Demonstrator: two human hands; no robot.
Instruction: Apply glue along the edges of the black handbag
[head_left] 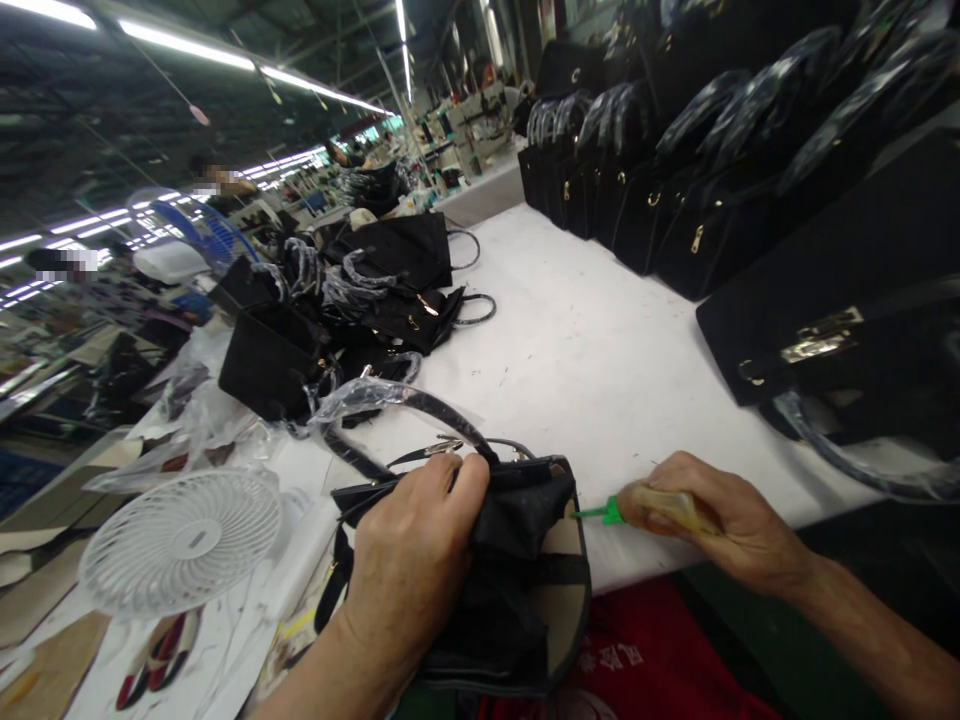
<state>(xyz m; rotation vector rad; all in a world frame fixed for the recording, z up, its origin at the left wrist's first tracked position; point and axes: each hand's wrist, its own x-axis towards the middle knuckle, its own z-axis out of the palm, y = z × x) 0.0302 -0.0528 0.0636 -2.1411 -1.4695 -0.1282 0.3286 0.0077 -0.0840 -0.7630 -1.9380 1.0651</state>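
Note:
A black handbag [495, 610] with plastic-wrapped handles lies at the near table edge, its beige inner board showing at the right side. My left hand [420, 540] is closed on the bag's upper edge, below the handles. In my right hand [735, 520] is a soft glue bottle [667, 508] of yellowish, stained plastic with a green nozzle [600, 512]. The nozzle's thin tip is at the bag's beige edge; whether it touches cannot be told. My left fingertips are partly hidden behind the bag's fabric.
Rows of black handbags [630, 200] stand along the right of the white table [540, 330]. Another large handbag [840, 330] lies nearer. Piled bags [360, 290] are at the left, beside a white fan [187, 540] and pliers [159, 655]. A blue fan [202, 235] stands behind.

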